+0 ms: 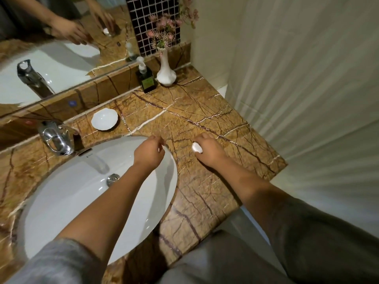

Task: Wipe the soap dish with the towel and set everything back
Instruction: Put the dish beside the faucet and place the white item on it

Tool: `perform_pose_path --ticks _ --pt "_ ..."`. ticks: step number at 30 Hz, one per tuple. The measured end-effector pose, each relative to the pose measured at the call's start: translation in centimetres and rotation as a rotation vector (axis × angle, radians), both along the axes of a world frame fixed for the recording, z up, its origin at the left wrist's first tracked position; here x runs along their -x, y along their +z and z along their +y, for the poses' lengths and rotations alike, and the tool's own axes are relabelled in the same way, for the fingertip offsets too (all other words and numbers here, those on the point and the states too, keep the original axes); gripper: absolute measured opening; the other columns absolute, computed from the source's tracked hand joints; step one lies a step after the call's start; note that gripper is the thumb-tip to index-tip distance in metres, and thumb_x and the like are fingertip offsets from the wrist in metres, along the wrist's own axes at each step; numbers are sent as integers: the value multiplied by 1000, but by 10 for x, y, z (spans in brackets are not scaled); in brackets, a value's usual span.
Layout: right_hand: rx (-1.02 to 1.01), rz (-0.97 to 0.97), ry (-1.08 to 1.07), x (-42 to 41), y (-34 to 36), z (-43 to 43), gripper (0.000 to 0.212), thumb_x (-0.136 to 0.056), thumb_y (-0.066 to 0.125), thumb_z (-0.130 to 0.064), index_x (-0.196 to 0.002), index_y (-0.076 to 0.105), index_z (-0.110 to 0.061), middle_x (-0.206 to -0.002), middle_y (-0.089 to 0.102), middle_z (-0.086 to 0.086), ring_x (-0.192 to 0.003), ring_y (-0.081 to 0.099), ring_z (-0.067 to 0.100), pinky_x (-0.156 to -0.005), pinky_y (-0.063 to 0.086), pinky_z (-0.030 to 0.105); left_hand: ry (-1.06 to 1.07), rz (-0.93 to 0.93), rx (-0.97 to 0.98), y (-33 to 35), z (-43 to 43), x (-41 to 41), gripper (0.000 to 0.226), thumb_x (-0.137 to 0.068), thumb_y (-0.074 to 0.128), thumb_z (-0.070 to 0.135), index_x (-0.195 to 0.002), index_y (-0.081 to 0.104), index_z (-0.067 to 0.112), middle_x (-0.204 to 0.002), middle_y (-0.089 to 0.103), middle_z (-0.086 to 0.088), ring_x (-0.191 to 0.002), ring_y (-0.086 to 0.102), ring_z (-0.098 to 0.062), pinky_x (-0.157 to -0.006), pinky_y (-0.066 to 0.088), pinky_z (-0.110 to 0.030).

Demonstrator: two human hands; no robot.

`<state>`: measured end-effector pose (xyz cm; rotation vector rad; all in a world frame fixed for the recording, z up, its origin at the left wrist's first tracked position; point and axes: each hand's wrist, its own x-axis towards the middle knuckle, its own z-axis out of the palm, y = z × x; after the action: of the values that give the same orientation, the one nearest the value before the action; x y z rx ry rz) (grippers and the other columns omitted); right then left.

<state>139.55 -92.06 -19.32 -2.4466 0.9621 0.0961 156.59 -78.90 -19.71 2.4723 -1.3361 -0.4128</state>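
The white scalloped soap dish (104, 119) sits empty on the brown marble counter (196, 111), behind the basin and right of the tap. My right hand (207, 151) rests on the counter right of the basin, fingers closed around a small white piece of soap (196, 148) that pokes out at the fingertips. My left hand (150, 150) hovers over the basin's far right rim with its fingers curled together; I see nothing in it. No towel is in view.
A white oval basin (67, 193) with a chrome tap (55, 140) fills the left. A dark pump bottle (146, 77) and a white vase of pink flowers (166, 72) stand at the back by the mirror (51, 48). A pale wall lies to the right.
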Motion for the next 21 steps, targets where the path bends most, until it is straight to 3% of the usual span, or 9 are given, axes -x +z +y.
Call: perform_pose_path --ticks 14,21 --pt "36 56 18 -21 -6 -3 46 -76 68 -18 -120 59 -8 -121 56 13 -116 46 31 -94 39 32 107 36 -60 -4 25 -18 28 -89 49 14 -113 62 19 -108 64 -2 -93 61 -24 -66 52 -33" --pt "21 -57 185 -110 23 9 43 -81 67 -22 -122 62 -15 -121 56 14 -114 50 31 -94 42 36 250 -9 -83 -1 60 -68 35 -88 47 13 -121 57 22 -112 63 1 -99 61 -23 -68 49 -33"
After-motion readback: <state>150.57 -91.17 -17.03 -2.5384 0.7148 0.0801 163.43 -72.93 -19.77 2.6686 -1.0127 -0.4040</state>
